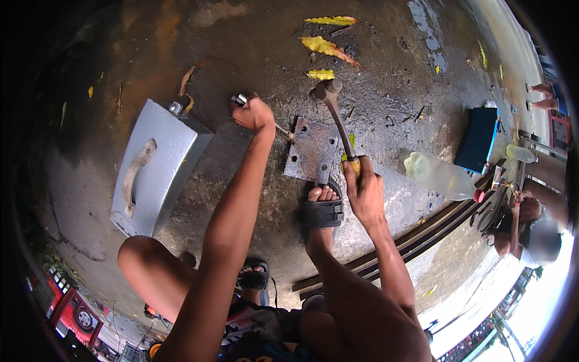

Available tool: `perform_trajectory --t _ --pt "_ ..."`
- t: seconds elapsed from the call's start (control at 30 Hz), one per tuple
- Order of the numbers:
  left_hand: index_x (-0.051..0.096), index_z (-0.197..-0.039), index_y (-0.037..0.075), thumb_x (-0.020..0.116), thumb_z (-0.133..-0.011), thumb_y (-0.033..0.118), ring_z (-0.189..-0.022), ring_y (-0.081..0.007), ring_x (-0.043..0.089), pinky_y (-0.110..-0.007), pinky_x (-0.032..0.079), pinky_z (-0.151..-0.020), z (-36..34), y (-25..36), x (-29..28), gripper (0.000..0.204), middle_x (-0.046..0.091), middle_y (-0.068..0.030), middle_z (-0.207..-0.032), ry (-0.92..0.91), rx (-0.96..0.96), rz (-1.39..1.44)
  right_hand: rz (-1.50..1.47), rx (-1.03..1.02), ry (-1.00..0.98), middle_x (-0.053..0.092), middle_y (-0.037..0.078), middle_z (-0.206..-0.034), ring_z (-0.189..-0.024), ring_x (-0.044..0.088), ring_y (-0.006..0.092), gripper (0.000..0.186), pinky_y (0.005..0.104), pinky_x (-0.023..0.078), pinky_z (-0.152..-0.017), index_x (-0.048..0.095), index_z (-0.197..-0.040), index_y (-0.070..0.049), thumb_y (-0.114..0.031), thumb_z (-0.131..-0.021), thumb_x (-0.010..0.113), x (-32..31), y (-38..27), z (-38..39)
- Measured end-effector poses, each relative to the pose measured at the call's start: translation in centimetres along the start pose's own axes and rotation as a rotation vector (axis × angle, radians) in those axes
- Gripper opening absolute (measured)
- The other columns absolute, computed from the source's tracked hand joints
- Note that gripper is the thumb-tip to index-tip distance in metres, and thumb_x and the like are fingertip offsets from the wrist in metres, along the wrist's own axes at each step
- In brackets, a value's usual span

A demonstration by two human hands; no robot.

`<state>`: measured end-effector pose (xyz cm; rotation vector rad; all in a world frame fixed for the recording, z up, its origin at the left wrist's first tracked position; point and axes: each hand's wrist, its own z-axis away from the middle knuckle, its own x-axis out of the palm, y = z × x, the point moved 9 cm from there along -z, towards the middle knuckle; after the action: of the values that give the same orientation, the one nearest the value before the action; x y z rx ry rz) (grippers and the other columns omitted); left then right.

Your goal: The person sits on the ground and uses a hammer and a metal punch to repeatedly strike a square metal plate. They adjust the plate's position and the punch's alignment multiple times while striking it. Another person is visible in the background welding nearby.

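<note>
Left hand (pixel 254 114) clenched round a metal rod (pixel 281 129), tip by the left edge of the rusty plate (pixel 315 152) on the concrete floor (pixel 395 111); right hand (pixel 365 188) gripping a hammer (pixel 336 111). Looks like lining up for hammering; the next move calls for a steady rod, true aim

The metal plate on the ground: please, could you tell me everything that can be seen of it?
The metal plate looks thin, flat and roughly square, its grey surface mottled with brown, rust-like patches. Four dark holes show, one near each corner. It lies slightly turned on the damp-looking concrete, just beyond the right foot; whether the foot touches it is unclear. A metal rod in the left hand reaches its left side, seemingly touching it.
</note>
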<state>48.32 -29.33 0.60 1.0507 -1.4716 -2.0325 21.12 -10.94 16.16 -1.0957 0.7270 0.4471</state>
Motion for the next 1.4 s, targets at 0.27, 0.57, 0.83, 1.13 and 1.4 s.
perform_trajectory --t 0.27,0.57,0.83,1.13,1.4 --pt "0.062 -0.096 -0.007 0.071 -0.080 -0.001 -0.067 -0.0287 0.065 -0.044 0.049 -0.066 0.8 3.0 -2.3 0.019 0.072 -0.0195 -0.088 -0.025 -0.093 0.351 -0.117 0.127 0.076 0.048 0.010 -0.059 -0.052 0.043 0.0137 0.034 0.0363 0.038 -0.051 0.054 -0.092 0.000 -0.030 -0.104 0.066 -2.6 0.1 2.7" --pt "0.048 -0.087 0.008 0.086 -0.082 0.003 -0.070 -0.0123 0.057 -0.026 0.047 -0.055 3.3 14.1 -11.2 0.039 0.056 -0.0012 -0.085 -0.145 0.260 0.434 -0.292 0.274 0.142 0.047 0.004 -0.060 -0.057 0.041 0.0085 0.037 0.0331 0.035 -0.050 0.054 -0.089 0.000 -0.031 -0.105 0.063 -1.2 3.6 5.6" --pt "0.046 -0.097 0.000 0.096 -0.077 0.027 -0.068 -0.0104 0.050 -0.024 0.048 -0.062 5.8 19.0 -9.7 0.060 0.049 -0.0035 -0.081 -0.212 0.606 0.210 -0.360 0.331 0.059 0.050 0.007 -0.065 -0.063 0.043 0.0122 0.034 0.0354 0.040 -0.056 0.055 -0.092 0.001 -0.029 -0.105 0.064 1.6 4.2 6.5" --pt "0.049 -0.100 -0.003 0.084 -0.082 0.006 -0.069 -0.0151 0.057 -0.029 0.051 -0.064 2.7 16.4 -10.8 0.040 0.058 -0.0094 -0.089 -0.175 0.541 0.150 -0.290 0.167 0.012 0.065 0.023 -0.068 -0.061 0.066 0.0425 0.031 0.0460 0.049 -0.055 0.058 -0.104 0.002 -0.029 -0.103 0.064 2.2 0.6 4.5" --pt "0.045 -0.101 -0.004 0.069 -0.078 -0.008 -0.074 -0.0123 0.050 -0.029 0.046 -0.067 0.0 13.9 -10.8 0.033 0.052 -0.0090 -0.091 -0.157 0.402 0.191 0.017 -0.026 -0.052 0.067 0.025 -0.070 -0.064 0.068 0.0471 0.030 0.0536 0.053 -0.057 0.047 -0.104 -0.002 -0.027 -0.103 0.063 5.9 2.2 2.7"
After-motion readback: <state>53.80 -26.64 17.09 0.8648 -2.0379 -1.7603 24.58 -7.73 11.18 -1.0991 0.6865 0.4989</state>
